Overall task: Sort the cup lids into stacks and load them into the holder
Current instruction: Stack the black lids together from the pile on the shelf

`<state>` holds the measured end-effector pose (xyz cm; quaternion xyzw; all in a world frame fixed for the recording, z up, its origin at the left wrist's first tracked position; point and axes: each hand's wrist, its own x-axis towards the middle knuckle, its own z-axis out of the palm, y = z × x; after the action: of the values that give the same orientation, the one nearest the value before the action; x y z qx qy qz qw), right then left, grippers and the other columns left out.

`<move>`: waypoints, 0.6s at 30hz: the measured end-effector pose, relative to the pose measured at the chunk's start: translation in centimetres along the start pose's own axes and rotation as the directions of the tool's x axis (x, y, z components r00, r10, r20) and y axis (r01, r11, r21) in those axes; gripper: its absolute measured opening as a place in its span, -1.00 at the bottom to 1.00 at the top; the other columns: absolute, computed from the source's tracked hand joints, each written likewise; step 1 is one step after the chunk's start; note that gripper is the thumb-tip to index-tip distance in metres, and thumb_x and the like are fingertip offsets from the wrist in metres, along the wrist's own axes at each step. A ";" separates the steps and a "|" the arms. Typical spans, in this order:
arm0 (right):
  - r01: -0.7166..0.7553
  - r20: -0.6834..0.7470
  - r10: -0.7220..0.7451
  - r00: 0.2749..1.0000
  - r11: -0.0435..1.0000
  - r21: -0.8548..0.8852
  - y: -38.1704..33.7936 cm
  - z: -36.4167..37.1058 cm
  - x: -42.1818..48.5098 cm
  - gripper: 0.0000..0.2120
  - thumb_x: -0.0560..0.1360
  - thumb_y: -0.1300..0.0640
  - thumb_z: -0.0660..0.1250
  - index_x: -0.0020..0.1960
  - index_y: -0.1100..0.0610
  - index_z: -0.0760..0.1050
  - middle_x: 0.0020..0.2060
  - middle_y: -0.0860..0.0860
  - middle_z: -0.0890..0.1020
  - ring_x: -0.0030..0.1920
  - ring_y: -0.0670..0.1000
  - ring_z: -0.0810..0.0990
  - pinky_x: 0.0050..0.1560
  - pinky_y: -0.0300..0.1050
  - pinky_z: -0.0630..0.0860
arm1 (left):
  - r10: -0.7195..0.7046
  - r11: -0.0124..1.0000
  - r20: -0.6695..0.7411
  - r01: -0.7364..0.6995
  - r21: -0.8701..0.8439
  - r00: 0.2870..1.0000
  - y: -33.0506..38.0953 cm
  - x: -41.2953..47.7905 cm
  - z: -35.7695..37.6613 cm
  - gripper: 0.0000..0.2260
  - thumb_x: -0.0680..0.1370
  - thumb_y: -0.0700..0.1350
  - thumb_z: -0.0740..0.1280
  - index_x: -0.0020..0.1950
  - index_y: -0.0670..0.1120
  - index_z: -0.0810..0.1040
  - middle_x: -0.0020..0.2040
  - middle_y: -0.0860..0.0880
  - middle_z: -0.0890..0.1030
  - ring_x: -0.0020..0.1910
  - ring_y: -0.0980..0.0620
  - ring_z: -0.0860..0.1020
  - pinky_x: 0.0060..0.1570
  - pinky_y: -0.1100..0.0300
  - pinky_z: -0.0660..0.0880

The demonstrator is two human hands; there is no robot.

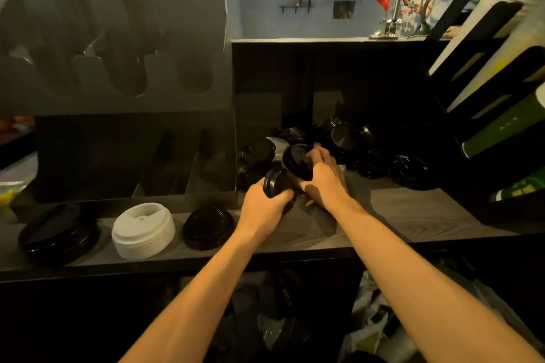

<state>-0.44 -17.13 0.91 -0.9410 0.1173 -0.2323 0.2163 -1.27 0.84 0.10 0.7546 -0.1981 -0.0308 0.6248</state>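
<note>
Head view: at the middle of the table [413, 215], the left hand [264, 206] curls around an on-edge black lid bundle [275, 183], and the right hand [324, 180] grips a single black lid [296, 160] just beside it. Loose black lids [371, 162] lie heaped behind. A wide black stack [59, 233], a white stack [143, 230] and a low black stack [208, 225] stand before the grey holder [118, 68].

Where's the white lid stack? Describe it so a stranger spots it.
Find the grey lid holder on the wooden counter. Three stacks sit in front of it; the white lid stack is the middle one. The left stack and right stack are black.
</note>
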 end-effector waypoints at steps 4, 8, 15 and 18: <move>-0.017 -0.051 0.019 0.999 1.000 0.024 -0.5 -0.8 -0.8 -0.51 0.40 0.00 0.56 0.22 0.07 0.43 0.25 0.02 0.43 0.26 0.06 0.46 0.18 -0.07 0.43 | -0.086 0.991 -0.007 0.085 -0.102 0.996 0.6 -0.3 -0.2 -0.72 0.48 -0.15 0.42 0.19 -0.06 0.62 0.07 -0.05 0.69 0.09 0.00 0.64 0.21 -0.02 0.56; 0.041 -0.011 -0.041 0.999 0.998 0.047 -0.3 -1.3 -2.5 -0.50 0.43 -0.04 0.54 0.26 0.03 0.42 0.28 0.00 0.41 0.30 0.05 0.42 0.19 -0.01 0.46 | -0.104 0.983 -0.026 0.098 -0.158 0.994 1.0 -0.8 -0.4 -0.53 0.45 -0.12 0.40 0.33 0.09 0.42 0.20 -0.08 0.61 0.21 -0.09 0.59 0.30 -0.15 0.52; 0.179 0.099 -0.181 0.978 0.983 0.031 -0.5 -1.4 -4.4 -0.61 0.45 -0.13 0.50 0.11 -0.01 0.40 0.32 -0.02 0.43 0.41 0.02 0.34 0.25 -0.03 0.38 | -0.099 0.979 -0.065 0.086 -0.183 0.993 1.4 -1.1 -0.3 -0.26 0.37 0.23 0.45 0.50 0.03 0.36 0.34 -0.01 0.56 0.34 -0.03 0.51 0.41 -0.12 0.43; 0.143 0.017 -0.146 0.989 0.983 0.112 -0.6 -1.8 -4.7 -0.64 0.46 -0.14 0.48 0.08 -0.03 0.40 0.12 -0.11 0.46 0.19 -0.02 0.46 0.09 -0.07 0.46 | -0.113 0.976 -0.070 0.097 -0.192 0.991 0.9 -0.9 -0.2 -0.14 0.28 0.31 0.44 0.52 0.05 0.35 0.40 -0.05 0.52 0.39 -0.08 0.48 0.41 -0.17 0.42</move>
<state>-5.29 -15.72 0.83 -0.9364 0.0331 -0.2417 0.2521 -2.22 1.19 0.79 0.7021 -0.1290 -0.0521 0.6983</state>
